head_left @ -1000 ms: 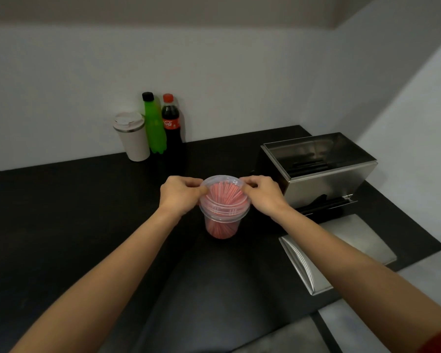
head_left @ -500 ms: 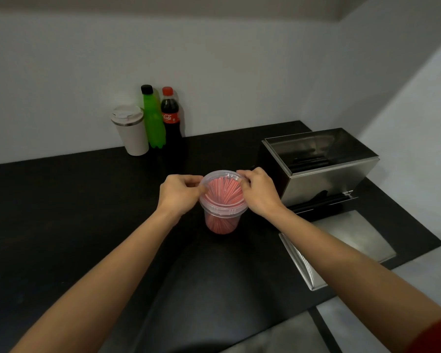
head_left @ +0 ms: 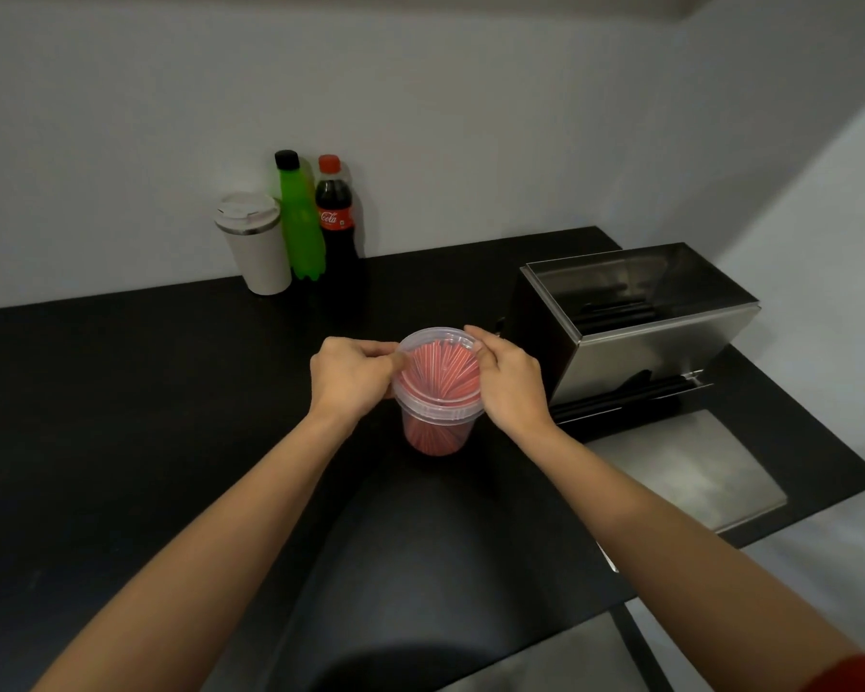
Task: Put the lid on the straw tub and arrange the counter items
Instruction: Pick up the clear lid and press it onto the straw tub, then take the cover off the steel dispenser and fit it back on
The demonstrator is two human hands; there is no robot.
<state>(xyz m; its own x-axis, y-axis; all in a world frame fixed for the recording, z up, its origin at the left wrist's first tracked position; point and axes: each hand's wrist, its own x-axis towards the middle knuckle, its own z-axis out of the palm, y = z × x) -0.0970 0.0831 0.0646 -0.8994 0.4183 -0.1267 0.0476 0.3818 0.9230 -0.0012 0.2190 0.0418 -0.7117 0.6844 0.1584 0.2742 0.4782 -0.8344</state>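
I find the straw tub [head_left: 438,432] standing upright on the black bench [head_left: 121,417], about midway between the two hands, its long axis vertical and its mouth toward the camera. The lid [head_left: 438,342] lies on the tub's rim, and I judge it slightly tilted, the far edge riding higher than the near edge, so it does not look fully seated. The left hand [head_left: 353,374] is closed on the lid's left edge, fingers curled, thumb on top; the right hand [head_left: 510,382] is closed on the right edge and the upper wall of the tub, thumb on the lid's rim. Both grips lie level with the rim, directly opposite one another, and neither hand is clearly nearer. In my judgement the next press must go straight down along the tub's axis, evenly around the rim. The tub and lid are clear, thin, ribbed plastic, likely to flex; the red straws [head_left: 440,374] stand packed inside, fanned at their tips. At the back wall stand a white travel cup [head_left: 256,242], a green bottle [head_left: 298,222] and a cola bottle [head_left: 336,217], close together. To the right sits a steel box dispenser [head_left: 640,322], open at the top, well apart from the bottles.
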